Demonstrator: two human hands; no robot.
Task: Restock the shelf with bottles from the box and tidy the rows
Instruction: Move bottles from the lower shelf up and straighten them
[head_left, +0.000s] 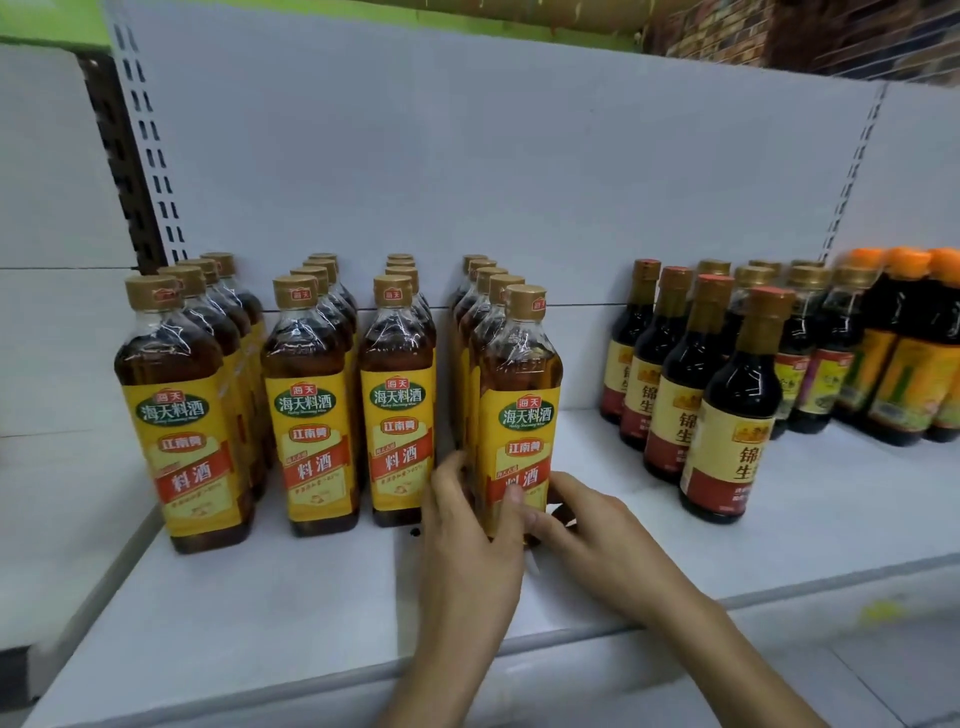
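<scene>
A clear, square-shouldered bottle (521, 384) of amber liquid is held upright on the white shelf (291, 597). It is gripped low by the left hand (470, 525) at 9 o'clock and the right hand (592, 525) at 3.

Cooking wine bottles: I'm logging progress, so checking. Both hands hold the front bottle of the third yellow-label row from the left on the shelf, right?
Not quite. The head view shows the left hand and right hand holding the front bottle of the fourth yellow-label row from the left, not the third; it stands on the shelf.
</scene>
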